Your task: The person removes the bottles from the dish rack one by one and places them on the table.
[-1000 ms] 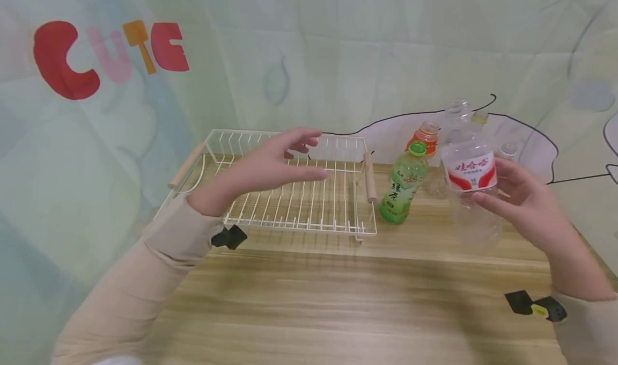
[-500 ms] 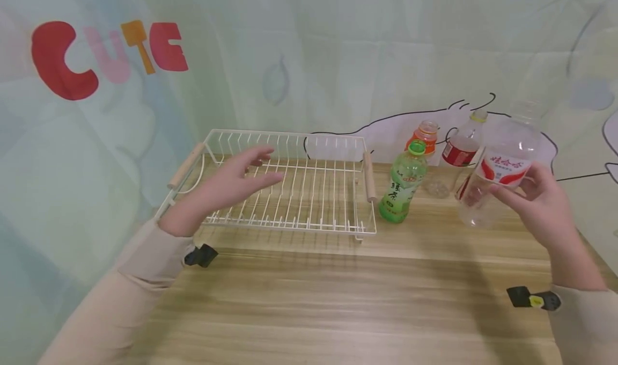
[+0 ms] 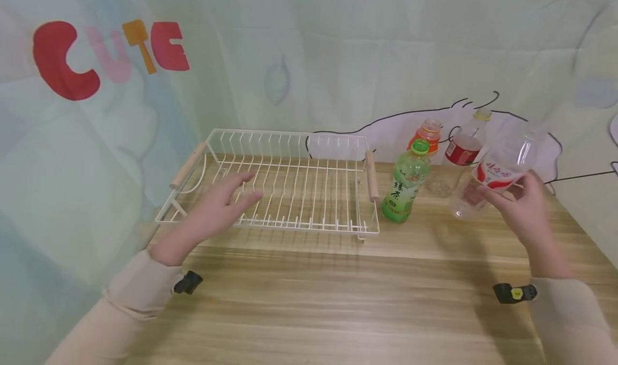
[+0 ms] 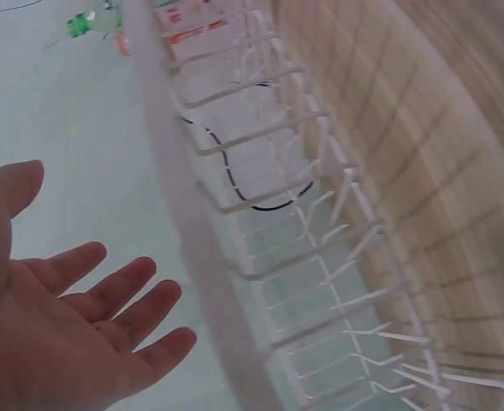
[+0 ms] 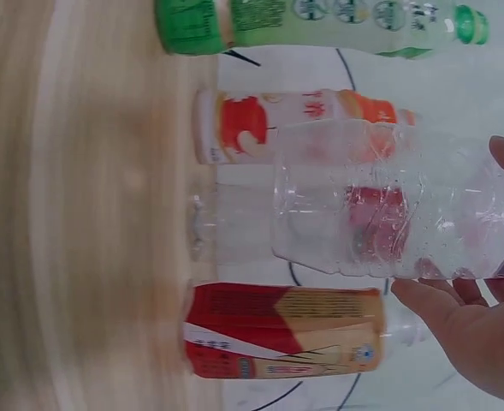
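Note:
My right hand (image 3: 523, 212) grips a clear plastic bottle (image 3: 504, 163) around its white and red label. That bottle leans, its neck toward the upper right, and overlaps the bottles behind it. In the right wrist view its base (image 5: 320, 197) points to the table, apart from the wood. My left hand (image 3: 214, 209) holds nothing, its fingers spread and relaxed, near the front left of a white wire dish rack (image 3: 299, 227). The left wrist view shows the same hand (image 4: 72, 325) beside a rack rail (image 4: 196, 231).
A green tea bottle (image 3: 405, 185) stands right of the rack. Behind it are an orange-labelled bottle (image 3: 426, 139) and a clear bottle with a red label (image 3: 462, 153). Another bottle wrapped in red and gold (image 5: 286, 330) shows in the right wrist view. A printed curtain (image 3: 309, 75) hangs behind the wooden table (image 3: 338, 300).
My right hand has carried the clear bottle to the right and tilted it among the other bottles. My left hand has drawn back leftward and toward me from over the rack.

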A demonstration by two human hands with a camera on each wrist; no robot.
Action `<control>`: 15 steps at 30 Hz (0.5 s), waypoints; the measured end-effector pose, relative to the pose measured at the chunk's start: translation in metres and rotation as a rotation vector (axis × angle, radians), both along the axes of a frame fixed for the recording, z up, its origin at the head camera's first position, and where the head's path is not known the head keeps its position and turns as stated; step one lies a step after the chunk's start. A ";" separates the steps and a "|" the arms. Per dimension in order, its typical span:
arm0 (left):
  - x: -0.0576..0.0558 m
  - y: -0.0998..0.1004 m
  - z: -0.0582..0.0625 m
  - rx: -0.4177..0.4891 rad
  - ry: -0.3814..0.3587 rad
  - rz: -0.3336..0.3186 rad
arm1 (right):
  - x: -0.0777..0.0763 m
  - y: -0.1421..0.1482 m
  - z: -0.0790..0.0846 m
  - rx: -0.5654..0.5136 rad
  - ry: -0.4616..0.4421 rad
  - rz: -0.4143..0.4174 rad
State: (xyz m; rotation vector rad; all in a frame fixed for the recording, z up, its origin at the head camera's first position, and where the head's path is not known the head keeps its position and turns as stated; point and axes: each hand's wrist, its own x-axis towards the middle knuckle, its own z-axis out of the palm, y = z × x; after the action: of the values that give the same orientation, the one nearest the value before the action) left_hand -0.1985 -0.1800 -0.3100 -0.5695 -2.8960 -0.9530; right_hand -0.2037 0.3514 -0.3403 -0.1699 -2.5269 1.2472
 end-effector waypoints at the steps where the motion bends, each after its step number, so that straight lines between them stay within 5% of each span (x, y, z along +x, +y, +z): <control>1: 0.000 -0.001 -0.003 -0.003 0.007 0.003 | -0.002 0.000 -0.003 -0.006 -0.007 -0.007; 8: 0.002 -0.005 -0.024 -0.021 0.064 -0.004 | -0.013 -0.001 -0.021 -0.067 -0.096 -0.040; 15: 0.007 -0.006 -0.033 -0.122 0.088 0.014 | -0.017 -0.001 -0.035 -0.058 -0.054 -0.040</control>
State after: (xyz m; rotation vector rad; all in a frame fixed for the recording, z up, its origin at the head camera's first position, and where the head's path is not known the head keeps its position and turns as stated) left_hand -0.1912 -0.1862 -0.3433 -0.5820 -2.8899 -0.7342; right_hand -0.2208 0.3503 -0.3754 -0.2701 -2.5212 1.3175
